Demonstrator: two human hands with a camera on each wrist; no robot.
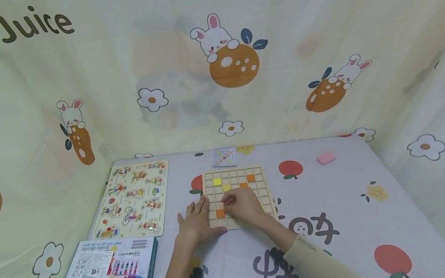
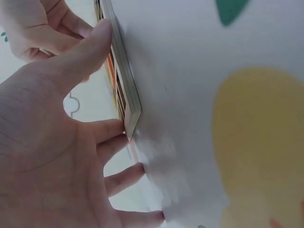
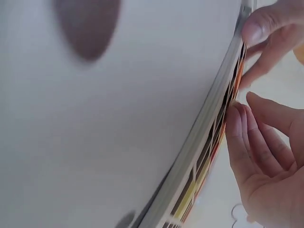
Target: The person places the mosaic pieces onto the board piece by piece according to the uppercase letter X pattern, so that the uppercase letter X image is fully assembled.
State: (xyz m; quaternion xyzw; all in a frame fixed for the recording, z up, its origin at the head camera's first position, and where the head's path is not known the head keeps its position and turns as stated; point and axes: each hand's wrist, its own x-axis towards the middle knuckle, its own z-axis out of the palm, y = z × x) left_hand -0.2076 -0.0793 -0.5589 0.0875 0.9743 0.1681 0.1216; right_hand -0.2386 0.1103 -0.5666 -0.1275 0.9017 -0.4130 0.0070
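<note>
A wooden grid board (image 1: 264, 196) lies on the cloth with coloured square tiles in some cells. Among them are a yellow tile (image 1: 217, 182), a paler yellow tile (image 1: 226, 188) and orange tiles, one orange tile (image 1: 220, 213) lying between the hands. My left hand (image 1: 194, 222) rests at the board's near left corner, thumb along the near edge and spread fingers by the left side. Over the board, my right hand (image 1: 244, 204) touches its surface with bent fingertips. In the right wrist view the right thumb (image 3: 268, 109) stands apart from the fingers, with no tile visible between them.
Behind the board lies a small printed pattern card (image 1: 225, 157). To the left are a picture puzzle board (image 1: 134, 194) and a boxed bead set (image 1: 105, 276). A pink block (image 1: 326, 158) sits at the back right. Printed cloth walls (image 1: 185, 130) border the table.
</note>
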